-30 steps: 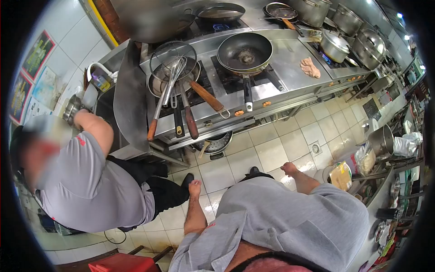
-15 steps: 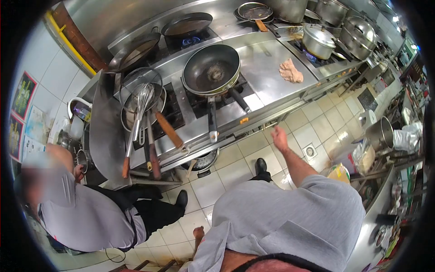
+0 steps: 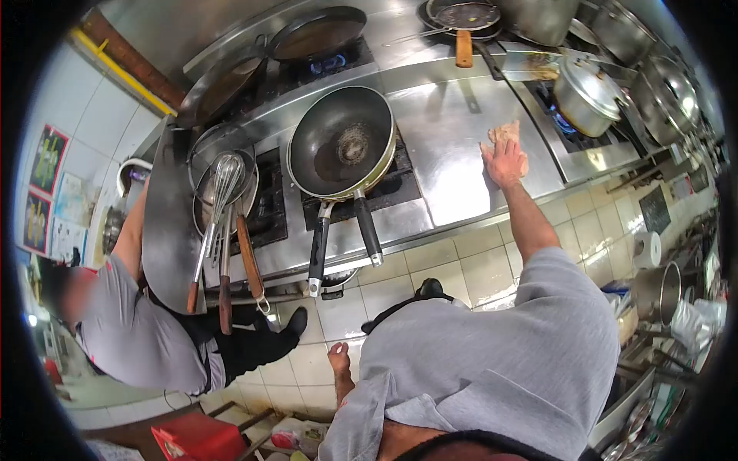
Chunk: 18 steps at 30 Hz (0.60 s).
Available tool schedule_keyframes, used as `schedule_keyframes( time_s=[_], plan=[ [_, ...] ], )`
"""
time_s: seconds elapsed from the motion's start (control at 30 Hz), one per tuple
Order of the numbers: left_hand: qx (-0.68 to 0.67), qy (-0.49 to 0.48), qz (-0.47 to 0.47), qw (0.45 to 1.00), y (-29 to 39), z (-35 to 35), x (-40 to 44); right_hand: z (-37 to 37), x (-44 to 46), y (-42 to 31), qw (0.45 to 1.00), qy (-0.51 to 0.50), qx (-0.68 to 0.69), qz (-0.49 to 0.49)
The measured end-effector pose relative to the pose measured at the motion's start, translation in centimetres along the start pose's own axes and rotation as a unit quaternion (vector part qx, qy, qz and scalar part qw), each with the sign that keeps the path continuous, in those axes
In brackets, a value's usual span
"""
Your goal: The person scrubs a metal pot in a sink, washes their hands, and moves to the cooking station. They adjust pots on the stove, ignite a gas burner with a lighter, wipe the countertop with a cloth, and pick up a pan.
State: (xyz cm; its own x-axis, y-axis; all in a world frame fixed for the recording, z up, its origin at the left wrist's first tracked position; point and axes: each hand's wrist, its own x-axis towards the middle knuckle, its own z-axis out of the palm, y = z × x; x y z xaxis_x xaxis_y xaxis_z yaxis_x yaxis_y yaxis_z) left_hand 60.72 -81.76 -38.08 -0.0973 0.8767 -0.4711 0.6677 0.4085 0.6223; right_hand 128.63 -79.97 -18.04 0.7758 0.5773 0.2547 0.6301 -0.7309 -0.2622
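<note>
My right hand (image 3: 503,164) is on a crumpled pinkish-beige cloth (image 3: 507,132) on the steel stove top, its fingers closing over the near part of it. Low beside my body hangs my left hand (image 3: 338,358), its fingers loosely curled and nothing visible in them. Left of the cloth, a deep black frying pan (image 3: 342,142) stands on a burner grate with a little liquid in its bottom. Two black handles point toward me from it, which suggests one pan stacked in another.
At left, a whisk (image 3: 223,188) and other long-handled tools rest across a pan. Blue flames burn under a back pan (image 3: 319,34) and a lidded pot (image 3: 588,92) at right. Another person (image 3: 138,330) stands at left. A strainer (image 3: 463,15) lies at the back.
My right hand has moved from above the floor forward onto the cloth. My view has shifted toward the stove. The other person's arm now reaches forward beside the metal side panel.
</note>
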Motion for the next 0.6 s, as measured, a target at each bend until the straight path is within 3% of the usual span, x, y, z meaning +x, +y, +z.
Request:
schedule_keyframes(
  time_s=[0.03, 0.1, 0.17, 0.2, 0.27, 0.37, 0.4, 0.47, 0.57, 0.6],
  plan=[
    [0.000, 0.010, -0.009, 1.000, -0.5, -0.2, -0.2, 1.3, 1.0, -1.1, 0.995, 0.056, -0.079, -0.010],
    [-0.061, 0.000, -0.100, 0.993, -0.5, -0.8, -1.0, 3.8, 4.6, -3.0, 0.992, 0.085, -0.023, -0.091],
    [-0.015, 0.045, -0.062, 0.997, 0.7, -1.7, -4.5, 6.9, 8.5, -5.6, 0.988, 0.065, 0.010, -0.140],
    [-0.023, 0.021, -0.067, 0.997, 0.9, -2.3, -5.9, 8.1, 10.1, -7.6, 0.988, 0.032, 0.015, -0.151],
    [-0.016, -0.027, -0.072, 0.997, 0.1, -2.7, -8.3, 12.0, 12.3, -11.6, 0.972, 0.066, 0.022, -0.226],
    [0.109, -0.087, -0.013, 0.990, -9.8, -0.8, -8.5, 10.0, 11.3, -17.4, 0.960, 0.016, 0.044, -0.276],
    [0.137, -0.093, -0.002, 0.986, -10.3, -0.4, -9.0, 8.8, 10.7, -18.2, 0.957, -0.012, 0.062, -0.282],
    [0.189, -0.081, 0.001, 0.979, -9.9, 0.4, -9.4, 9.1, 9.9, -18.0, 0.951, -0.011, 0.083, -0.297],
    [0.211, -0.065, 0.151, 0.963, -5.5, -0.1, -9.0, 8.6, 7.9, -16.6, 0.941, 0.005, 0.105, -0.323],
    [0.239, -0.076, 0.150, 0.956, -4.2, 0.5, -7.4, 7.6, 6.5, -16.3, 0.940, 0.008, 0.115, -0.322]
  ],
)
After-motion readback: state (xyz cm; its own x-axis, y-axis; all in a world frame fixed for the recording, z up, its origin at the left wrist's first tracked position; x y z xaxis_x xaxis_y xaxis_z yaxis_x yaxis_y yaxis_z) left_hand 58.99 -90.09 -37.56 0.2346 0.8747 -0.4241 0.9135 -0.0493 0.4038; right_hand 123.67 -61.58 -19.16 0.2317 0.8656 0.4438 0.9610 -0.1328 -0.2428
